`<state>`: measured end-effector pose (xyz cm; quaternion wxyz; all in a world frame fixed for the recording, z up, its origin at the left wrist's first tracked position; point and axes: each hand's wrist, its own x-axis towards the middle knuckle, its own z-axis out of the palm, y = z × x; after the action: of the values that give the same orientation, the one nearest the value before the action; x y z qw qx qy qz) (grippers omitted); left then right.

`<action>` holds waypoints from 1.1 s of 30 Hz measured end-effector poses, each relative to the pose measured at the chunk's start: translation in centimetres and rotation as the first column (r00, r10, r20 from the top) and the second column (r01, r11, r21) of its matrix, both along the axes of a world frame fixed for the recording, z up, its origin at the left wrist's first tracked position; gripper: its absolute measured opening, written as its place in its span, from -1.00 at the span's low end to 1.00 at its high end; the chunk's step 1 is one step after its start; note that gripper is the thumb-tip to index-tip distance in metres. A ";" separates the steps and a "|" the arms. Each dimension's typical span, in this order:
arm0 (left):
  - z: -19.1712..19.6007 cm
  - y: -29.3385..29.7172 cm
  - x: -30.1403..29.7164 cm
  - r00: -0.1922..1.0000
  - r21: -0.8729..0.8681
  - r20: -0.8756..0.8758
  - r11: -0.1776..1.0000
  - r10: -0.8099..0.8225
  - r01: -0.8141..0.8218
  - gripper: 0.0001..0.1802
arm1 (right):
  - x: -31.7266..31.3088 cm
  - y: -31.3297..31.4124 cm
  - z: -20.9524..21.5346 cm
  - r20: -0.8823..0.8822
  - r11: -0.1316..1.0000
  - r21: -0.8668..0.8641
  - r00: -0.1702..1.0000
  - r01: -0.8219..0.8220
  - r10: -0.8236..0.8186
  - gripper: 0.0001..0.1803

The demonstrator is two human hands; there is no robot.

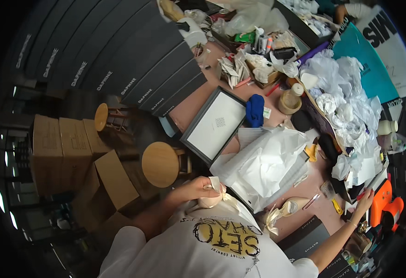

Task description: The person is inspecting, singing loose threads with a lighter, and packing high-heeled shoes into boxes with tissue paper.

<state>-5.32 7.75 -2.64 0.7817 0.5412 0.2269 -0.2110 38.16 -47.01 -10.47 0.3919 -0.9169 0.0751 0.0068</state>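
My left hand (196, 189) is closed on a beige shoe (209, 202) with a pale ribbon bow, held close against my shirt. Its fingers pinch the ribbon near the top of the shoe. A matching beige shoe (292, 207) with a bow lies on the pink tabletop to the right. My right hand (364, 202) is stretched far out to the right edge of the table. Its fingers are bent around a small red thing too small to name, beside an orange object (384, 204). White tissue paper (268, 160) lies over an open box in front of me.
A dark-rimmed box lid (217, 121) and a blue cloth (255, 110) lie beyond the tissue. Stacked black shoe boxes (119, 51) rise at far left, near a round wooden stool (160, 164). A yellow-handled brush (331, 197) and crumpled paper (346, 106) are at right.
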 end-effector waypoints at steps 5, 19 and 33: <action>-0.4 -0.9 -6.8 0.990 0.223 0.109 0.968 0.093 -0.115 -0.68 | -11.7 21.7 9.5 -0.011 0.768 0.552 0.918 -0.324 0.396 -0.69; 1.6 -7.2 -41.5 0.357 0.220 0.226 0.309 0.906 -0.925 -0.72 | -60.5 53.1 10.2 -0.094 -0.448 0.572 -0.597 -0.688 0.797 -0.72; 2.6 -21.3 -61.4 -0.209 0.188 0.152 -0.236 0.966 -0.953 -0.68 | -95.2 55.6 8.7 -0.206 -0.695 0.697 -0.978 -0.177 0.042 -0.82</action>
<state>-66.77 -13.55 -0.04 0.5765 0.2449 0.6064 0.4899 -56.99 8.56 -1.81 -0.0919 -0.1553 -0.6839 0.7069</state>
